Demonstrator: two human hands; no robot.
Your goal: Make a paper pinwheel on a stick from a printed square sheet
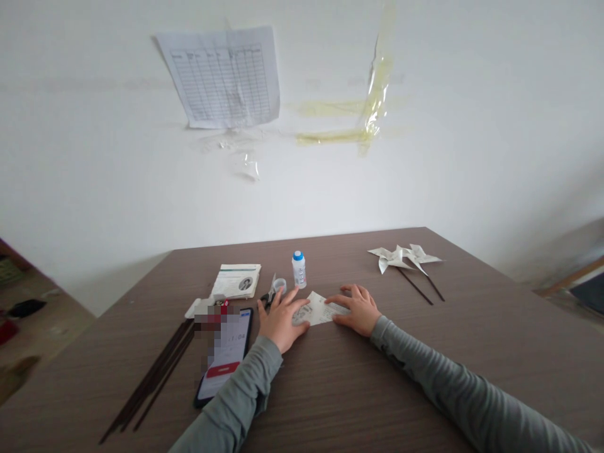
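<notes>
A small printed paper [319,308], folded to a roughly triangular shape, lies on the table between my two hands. My left hand [282,321] rests at its left corner, fingers spread and thumb touching the lower edge. On the opposite corner, my right hand [359,311] lays its index finger and thumb, the other fingers loosely bent. Neither hand is closed round the paper; both press on it with fingers apart. Just beyond my left fingers are scissors [268,297], partly hidden, and a roll of tape [280,285].
A blue-capped white bottle [299,272] stands behind the paper. To the left lie a stack of printed sheets [236,281], a phone [231,352] and several dark sticks [153,374]. Paper pinwheels [394,258] on sticks lie at the back right, before the wall [330,195].
</notes>
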